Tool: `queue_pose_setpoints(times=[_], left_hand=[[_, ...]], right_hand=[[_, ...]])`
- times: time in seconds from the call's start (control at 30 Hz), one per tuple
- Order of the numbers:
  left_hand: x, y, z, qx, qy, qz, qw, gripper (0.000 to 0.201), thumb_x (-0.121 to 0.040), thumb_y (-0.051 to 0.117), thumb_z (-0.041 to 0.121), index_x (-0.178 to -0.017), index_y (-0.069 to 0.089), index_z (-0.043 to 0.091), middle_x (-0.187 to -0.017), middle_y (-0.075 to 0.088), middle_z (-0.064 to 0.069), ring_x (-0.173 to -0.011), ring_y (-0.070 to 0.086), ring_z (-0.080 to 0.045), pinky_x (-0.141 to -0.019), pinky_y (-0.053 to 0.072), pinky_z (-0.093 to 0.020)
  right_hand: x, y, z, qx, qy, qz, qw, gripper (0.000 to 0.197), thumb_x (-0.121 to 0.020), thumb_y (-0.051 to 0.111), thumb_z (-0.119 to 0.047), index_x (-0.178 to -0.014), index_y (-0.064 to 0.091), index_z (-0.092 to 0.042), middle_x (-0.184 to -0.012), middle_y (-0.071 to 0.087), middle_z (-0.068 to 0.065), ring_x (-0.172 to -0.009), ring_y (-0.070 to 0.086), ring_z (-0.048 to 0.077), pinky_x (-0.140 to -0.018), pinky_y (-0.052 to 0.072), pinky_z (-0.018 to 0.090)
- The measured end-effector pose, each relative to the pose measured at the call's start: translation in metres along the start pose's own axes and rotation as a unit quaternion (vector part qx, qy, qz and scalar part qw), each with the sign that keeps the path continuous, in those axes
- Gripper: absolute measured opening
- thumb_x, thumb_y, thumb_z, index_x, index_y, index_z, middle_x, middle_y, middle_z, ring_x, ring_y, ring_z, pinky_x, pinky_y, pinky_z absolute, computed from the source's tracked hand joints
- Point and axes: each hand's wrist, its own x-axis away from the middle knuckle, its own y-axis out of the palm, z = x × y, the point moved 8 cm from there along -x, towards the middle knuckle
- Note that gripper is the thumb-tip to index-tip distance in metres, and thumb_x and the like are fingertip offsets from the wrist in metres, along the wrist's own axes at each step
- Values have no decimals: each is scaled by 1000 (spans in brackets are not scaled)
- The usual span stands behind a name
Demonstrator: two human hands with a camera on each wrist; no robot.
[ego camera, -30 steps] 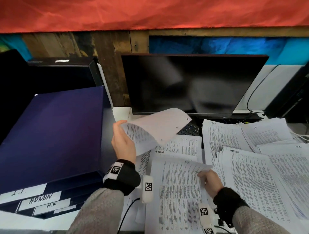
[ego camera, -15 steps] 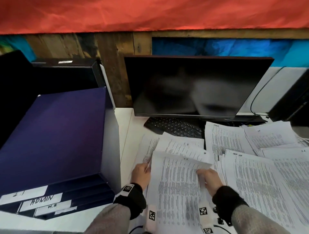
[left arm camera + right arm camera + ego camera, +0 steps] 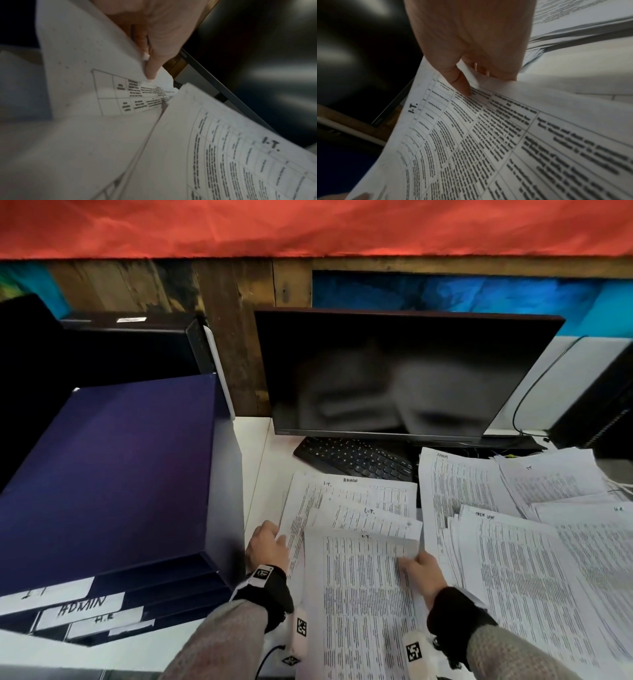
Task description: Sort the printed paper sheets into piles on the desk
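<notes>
Printed sheets cover the white desk (image 3: 263, 460). My right hand (image 3: 419, 568) (image 3: 471, 75) pinches the right edge of the top sheet marked "I.T." (image 3: 359, 594) (image 3: 488, 135), thumb on top and fingers underneath. My left hand (image 3: 267, 546) (image 3: 152, 63) pinches the left edge of another printed sheet (image 3: 96, 75) (image 3: 294, 525) just beside it. Behind them lies a loose centre pile (image 3: 370, 498) with "I.T." and "ADMIN" written on its sheets. More piles (image 3: 513, 559) spread over the right side, one headed "ADMIN" (image 3: 452, 487).
A dark blue stack of trays (image 3: 113, 474) labelled I.T, ADMIN and H.R stands close on the left. A black monitor (image 3: 394, 371) and keyboard (image 3: 352, 457) sit behind the papers. A cable (image 3: 527, 392) and a black case (image 3: 603, 405) are at the back right.
My left hand has laid the raised sheet on the centre pile and dropped to the left edge of the front sheets. My right hand has kept its hold.
</notes>
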Motion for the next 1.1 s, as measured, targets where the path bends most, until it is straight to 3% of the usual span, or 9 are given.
queue_pose_setpoints(times=[0.13,0.3,0.47,0.6,0.77,0.83,0.93,1.0,1.1], left_hand=[[8,-26,29,-18,71,48,996,9,-97,45,13,-90,40,16,-87,59,-7,-74,52,-24,-65,40,-31],[24,-73,75,72,182,146,970,24,-96,41,0,-111,59,8,-98,64,-9,-82,59,-26,-71,42,-28],[27,-109,84,252,150,212,932,24,-97,33,-2,-108,53,6,-104,57,-9,-91,51,-15,-68,33,-6],[23,-115,79,363,102,225,899,21,-99,34,3,-108,51,10,-103,58,-8,-94,54,-18,-60,34,3],[18,-99,68,372,62,210,902,24,-98,32,0,-114,50,5,-109,56,-17,-98,53,-25,-53,33,1],[17,-91,60,367,33,206,906,27,-98,31,-2,-120,48,0,-114,55,-22,-102,52,-32,-58,33,-4],[16,-86,51,395,-8,199,897,31,-98,30,-2,-125,44,-1,-120,55,-21,-107,54,-31,-74,36,-14],[14,-85,54,410,6,188,892,30,-99,29,-1,-125,44,1,-121,56,-18,-107,55,-29,-83,40,-23],[11,-87,61,431,28,181,884,30,-99,28,-1,-125,43,2,-122,55,-13,-107,54,-24,-89,40,-22]], right_hand=[[-9,1,10,51,-18,-16,998,19,-82,56,-2,-101,53,-2,-106,59,30,-99,60,43,-86,52,54],[6,0,-11,35,-44,-20,998,15,-83,55,3,-81,59,-12,-82,66,11,-81,61,31,-76,52,42],[11,-10,-16,-118,-39,-13,992,14,-67,55,10,-71,51,-3,-74,48,11,-75,47,24,-63,37,30],[6,-15,-8,-255,-12,-18,967,48,-78,37,26,-107,44,-11,-94,51,9,-79,51,22,-68,42,31],[8,-29,-3,-229,-6,-24,973,32,-73,35,24,-66,47,-5,-66,51,9,-63,39,21,-51,31,27],[-5,-17,10,-154,56,-10,986,35,-81,35,18,-63,58,-3,-73,56,13,-67,46,25,-54,38,30],[10,-22,28,-103,135,-9,985,29,-98,33,-5,-86,59,-1,-89,59,11,-102,56,32,-98,42,44],[-3,-19,14,-183,79,-6,980,28,-92,33,8,-74,51,-3,-68,50,11,-69,48,25,-80,46,41],[7,-30,7,-254,49,-25,966,26,-79,35,15,-65,42,-6,-68,43,9,-69,38,20,-62,30,30]])
